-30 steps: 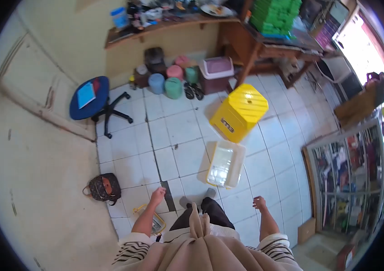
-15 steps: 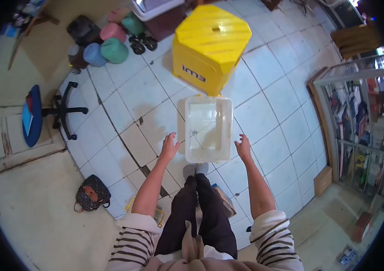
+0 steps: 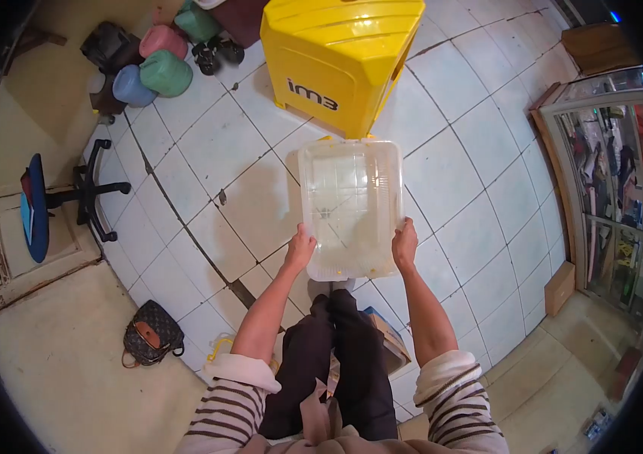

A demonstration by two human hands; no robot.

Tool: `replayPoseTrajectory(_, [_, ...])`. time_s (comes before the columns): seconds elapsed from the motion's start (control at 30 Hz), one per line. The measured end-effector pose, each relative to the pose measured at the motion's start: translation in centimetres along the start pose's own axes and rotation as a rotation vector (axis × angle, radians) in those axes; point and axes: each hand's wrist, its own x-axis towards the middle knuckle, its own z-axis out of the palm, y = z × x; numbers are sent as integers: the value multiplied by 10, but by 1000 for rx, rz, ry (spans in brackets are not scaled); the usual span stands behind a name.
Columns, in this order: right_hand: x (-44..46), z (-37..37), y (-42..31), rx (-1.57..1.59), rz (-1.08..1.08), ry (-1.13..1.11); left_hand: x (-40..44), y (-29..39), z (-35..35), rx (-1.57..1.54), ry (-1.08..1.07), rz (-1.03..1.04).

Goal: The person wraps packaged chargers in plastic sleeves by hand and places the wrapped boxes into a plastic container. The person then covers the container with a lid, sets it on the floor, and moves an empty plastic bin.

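Between my hands is a clear plastic storage box (image 3: 348, 261), without a lid and with nothing visible inside. My left hand (image 3: 302, 248) is closed on the box's left wall near its front corner. On the opposite wall, my right hand (image 3: 405, 240) grips at about the same height, its thumb and fingers at the rim. The far end of the box lies close to the foot of a yellow stool (image 3: 329, 68) marked "im3". I cannot tell whether the box's underside touches the floor.
Green (image 3: 166, 74), blue (image 3: 134, 85) and pink (image 3: 163, 44) containers stand at the back left. A swivel chair (image 3: 87, 189) and a backpack (image 3: 153, 333) are on the left. A glass display case (image 3: 601, 189) stands at the right, and a cardboard box (image 3: 393, 340) beside my legs.
Both hands have moved inward from beside the plastic box and taken hold of its sides. The box looks larger and nearer. The view has shifted, with the stool also appearing larger.
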Motion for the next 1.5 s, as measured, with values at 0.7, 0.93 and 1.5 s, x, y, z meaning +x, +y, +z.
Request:
replayPoseTrajectory(0.7, [-164,-383,-170,452,-288,129,-248,276,-283,-356,205,472])
replayPoseTrajectory(0.93, [-114,-410,-180,418,-417,131,-213,310,-284,-504,283,558])
replayPoseTrajectory(1.5, [105,-477,-305,387,-751,-201,-116,399,-278,-951,435,462])
